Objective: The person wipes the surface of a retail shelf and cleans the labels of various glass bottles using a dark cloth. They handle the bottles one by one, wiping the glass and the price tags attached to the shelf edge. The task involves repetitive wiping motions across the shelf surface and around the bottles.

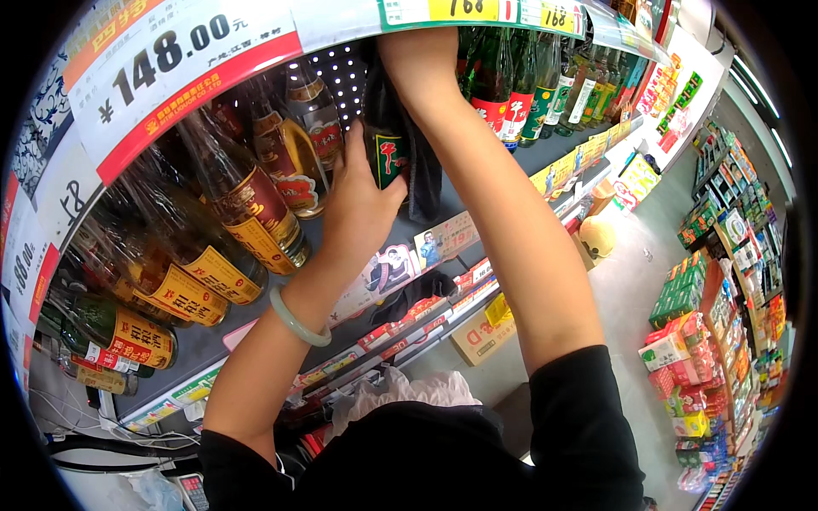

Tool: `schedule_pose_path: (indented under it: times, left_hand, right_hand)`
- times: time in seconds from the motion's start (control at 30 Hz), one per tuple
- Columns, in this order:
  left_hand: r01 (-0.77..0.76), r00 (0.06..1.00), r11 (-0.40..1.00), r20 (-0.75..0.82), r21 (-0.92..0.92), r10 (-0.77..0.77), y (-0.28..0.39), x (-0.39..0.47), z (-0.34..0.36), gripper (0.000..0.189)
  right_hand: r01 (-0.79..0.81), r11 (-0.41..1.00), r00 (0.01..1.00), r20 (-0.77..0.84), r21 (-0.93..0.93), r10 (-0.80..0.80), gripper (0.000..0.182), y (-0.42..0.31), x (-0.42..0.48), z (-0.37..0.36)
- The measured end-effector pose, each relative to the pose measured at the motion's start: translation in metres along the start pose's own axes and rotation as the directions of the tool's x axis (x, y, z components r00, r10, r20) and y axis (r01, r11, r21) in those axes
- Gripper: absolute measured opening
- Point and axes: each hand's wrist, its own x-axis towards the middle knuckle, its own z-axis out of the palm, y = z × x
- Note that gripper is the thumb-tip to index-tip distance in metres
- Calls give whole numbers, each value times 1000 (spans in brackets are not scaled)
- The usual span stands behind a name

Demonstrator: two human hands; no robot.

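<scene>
My left hand [364, 198] grips a dark glass liquor bottle [388, 156] with a green label, standing on a grey shelf. A pale green bangle [299, 319] circles my left wrist. My right hand [418, 61] reaches up beside the bottle's neck; its fingers are hidden behind the upper shelf edge. A dark cloth [423, 172] hangs from there along the bottle's right side. Clear glass bottles with yellow and red labels [259, 223] stand to the left of my left hand. Right of my right forearm stands a row of green and clear bottles [517, 115].
The upper shelf edge with price tags [185, 61] curves close above my hands. A lower shelf edge with tags [447, 239] runs beneath them. A cardboard box [484, 338] lies on the floor below. Stacked packaged goods [677, 358] stand across the aisle at right.
</scene>
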Motion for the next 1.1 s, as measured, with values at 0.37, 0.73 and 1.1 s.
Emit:
schedule_pose_path:
  times: [0.37, 0.73, 1.1]
  left_hand:
    - [90, 994, 861, 105, -500, -43, -1, 4, 5, 87]
    - [488, 868, 671, 388, -558, -310, 18, 1, -26, 75]
    - [134, 986, 829, 156, -543, -58, 11, 8, -1, 68]
  right_hand:
    - [-120, 992, 985, 128, 27, 116, 36, -17, -39, -16]
    - [63, 968, 954, 269, 243, -129, 14, 2, -112, -48]
    - [-112, 946, 842, 534, 304, -72, 16, 40, -98, -113]
